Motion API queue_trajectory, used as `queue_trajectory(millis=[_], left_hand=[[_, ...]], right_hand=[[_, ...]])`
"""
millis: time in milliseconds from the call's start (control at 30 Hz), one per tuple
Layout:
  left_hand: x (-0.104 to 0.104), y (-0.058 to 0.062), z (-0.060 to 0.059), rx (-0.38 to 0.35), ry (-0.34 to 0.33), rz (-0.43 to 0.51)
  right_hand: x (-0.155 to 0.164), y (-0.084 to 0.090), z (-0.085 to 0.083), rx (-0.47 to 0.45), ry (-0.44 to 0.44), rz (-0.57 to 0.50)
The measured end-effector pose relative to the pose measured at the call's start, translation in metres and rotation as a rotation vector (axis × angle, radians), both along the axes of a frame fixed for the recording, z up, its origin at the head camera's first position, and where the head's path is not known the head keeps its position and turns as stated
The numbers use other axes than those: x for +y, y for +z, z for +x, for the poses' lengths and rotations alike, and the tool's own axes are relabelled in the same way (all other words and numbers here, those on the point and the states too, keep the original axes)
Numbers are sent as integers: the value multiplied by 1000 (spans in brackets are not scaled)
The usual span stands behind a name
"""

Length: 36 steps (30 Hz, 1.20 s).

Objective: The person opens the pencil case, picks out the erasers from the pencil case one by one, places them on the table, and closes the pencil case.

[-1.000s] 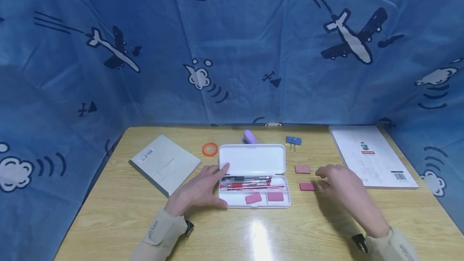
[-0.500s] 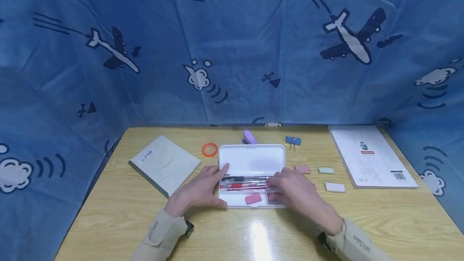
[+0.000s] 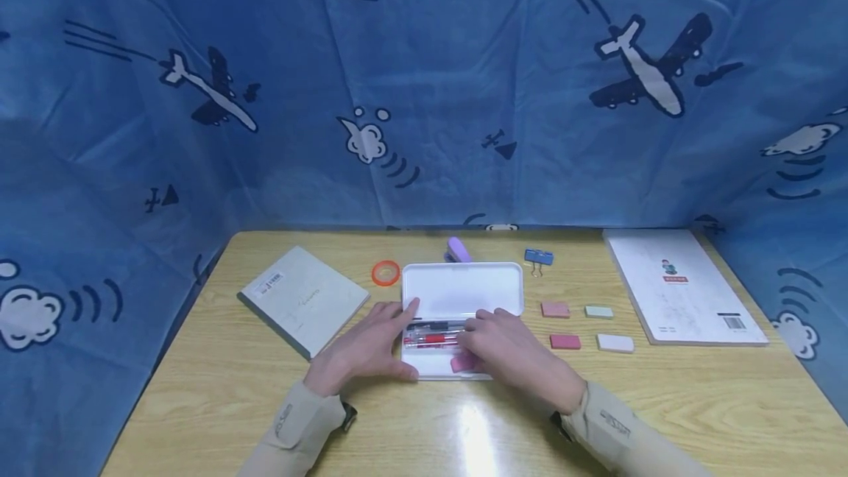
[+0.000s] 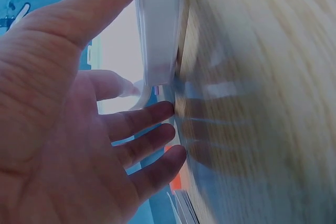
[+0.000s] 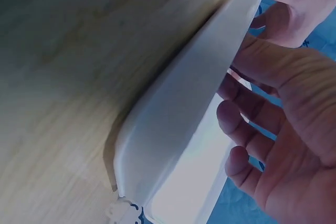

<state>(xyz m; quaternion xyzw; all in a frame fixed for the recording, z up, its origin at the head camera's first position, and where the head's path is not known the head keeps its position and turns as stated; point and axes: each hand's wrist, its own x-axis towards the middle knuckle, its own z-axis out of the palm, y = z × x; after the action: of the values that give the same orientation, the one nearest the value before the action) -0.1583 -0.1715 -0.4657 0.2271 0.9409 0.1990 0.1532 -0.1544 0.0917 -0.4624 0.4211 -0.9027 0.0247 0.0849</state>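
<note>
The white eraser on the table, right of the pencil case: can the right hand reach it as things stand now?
Probably yes. The white eraser lies in the open with bare table around it. The right hand is over the pencil case and holds nothing visible.

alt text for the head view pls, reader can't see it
A person's right hand reaches into an open white pencil case holding pens and a pink eraser, while the left hand rests against its left end. Four more erasers, two notebooks, a tape ring and a binder clip lie on the wooden table.
</note>
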Motion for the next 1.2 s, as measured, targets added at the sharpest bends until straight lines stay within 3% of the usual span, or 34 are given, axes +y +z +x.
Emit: queue_trajectory(millis=[300,600,800,1033,1200], left_hand=[[1,2,0,18,-14,22],[1,3,1,-10,9,1],[2,3,1,-12,6,6],[2,3,1,-16,19,-8],[2,2,2,-18,14,7]], right_hand=[[-3,1,-4,32,54,34],[0,2,-1,66,65,28],[6,3,0,61,74,-45],[27,18,3,-62,43,-170],[53,22,6,-17,-1,-231]])
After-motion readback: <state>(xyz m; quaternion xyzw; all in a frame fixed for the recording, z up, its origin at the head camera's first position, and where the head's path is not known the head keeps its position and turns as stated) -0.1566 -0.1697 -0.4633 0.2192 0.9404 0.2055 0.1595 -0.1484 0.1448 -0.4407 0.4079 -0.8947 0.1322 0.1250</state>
